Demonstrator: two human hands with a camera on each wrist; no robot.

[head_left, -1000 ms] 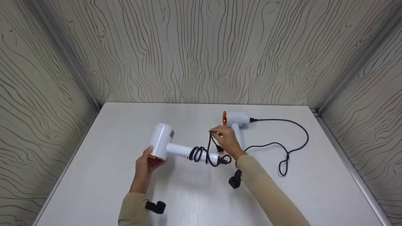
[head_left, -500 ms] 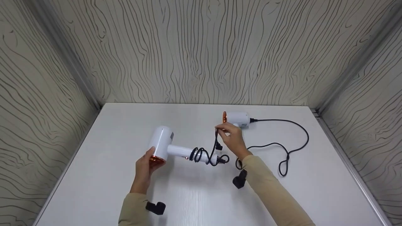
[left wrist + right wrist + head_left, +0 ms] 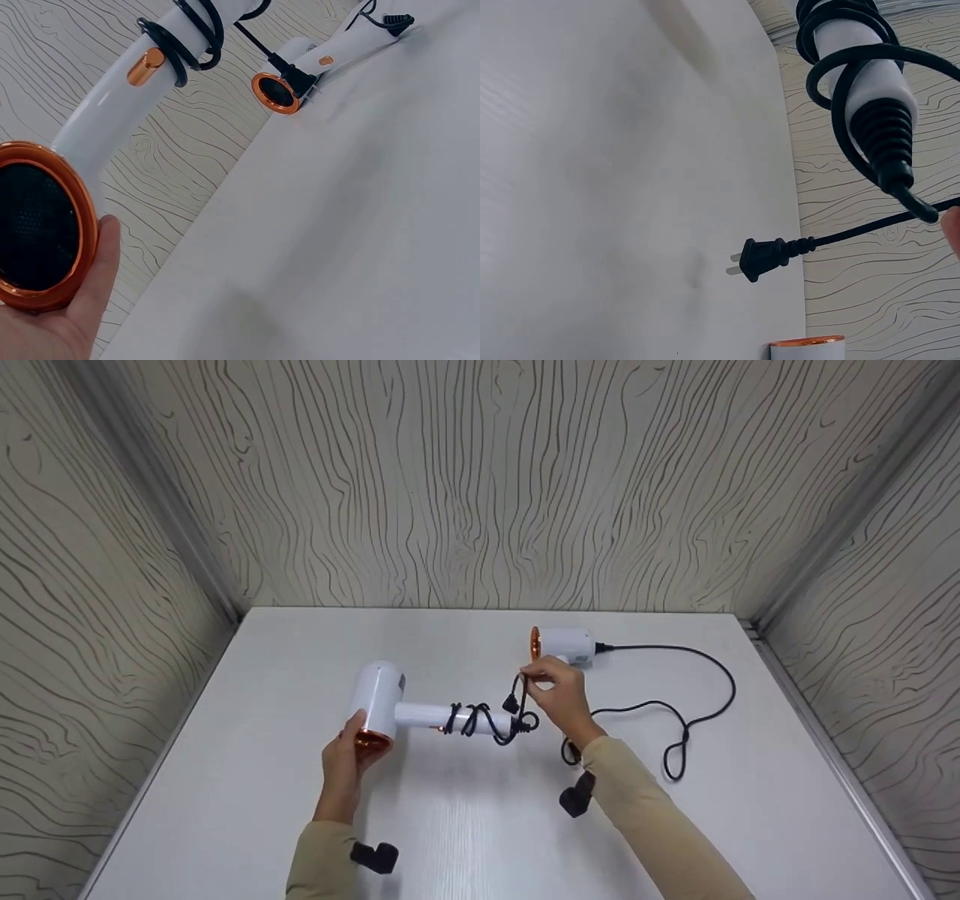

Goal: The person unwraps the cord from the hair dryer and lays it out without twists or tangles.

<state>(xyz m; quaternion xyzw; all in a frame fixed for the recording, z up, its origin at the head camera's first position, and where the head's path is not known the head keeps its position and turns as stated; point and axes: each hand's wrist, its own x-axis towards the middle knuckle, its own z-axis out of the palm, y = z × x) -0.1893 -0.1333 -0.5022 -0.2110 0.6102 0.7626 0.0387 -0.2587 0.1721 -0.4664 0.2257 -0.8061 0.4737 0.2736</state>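
A white hair dryer (image 3: 379, 694) with a copper-coloured ring is held above the table by my left hand (image 3: 345, 765), its thumb on the barrel near the ring. The dryer's handle (image 3: 420, 715) points right, and its black cord (image 3: 471, 721) is wound around it in several loose coils. Between thumb and fingers my right hand (image 3: 561, 694) pinches the cord near its free end. From that pinch dangles a two-pin plug (image 3: 763, 257), seen in the right wrist view. In the left wrist view the copper switch (image 3: 146, 67) on the handle shows beside the coils.
A second white hair dryer (image 3: 568, 645) lies at the back right of the white table (image 3: 465, 825), partly behind my right hand. Its black cord (image 3: 697, 649) loops across the table's right side. Wood-patterned walls (image 3: 480, 495) stand behind and at both sides.
My right hand has moved a little right with the cord, and the coils on the handle have spread apart. The held dryer has turned slightly, its handle now nearly level. My left hand keeps its grip.
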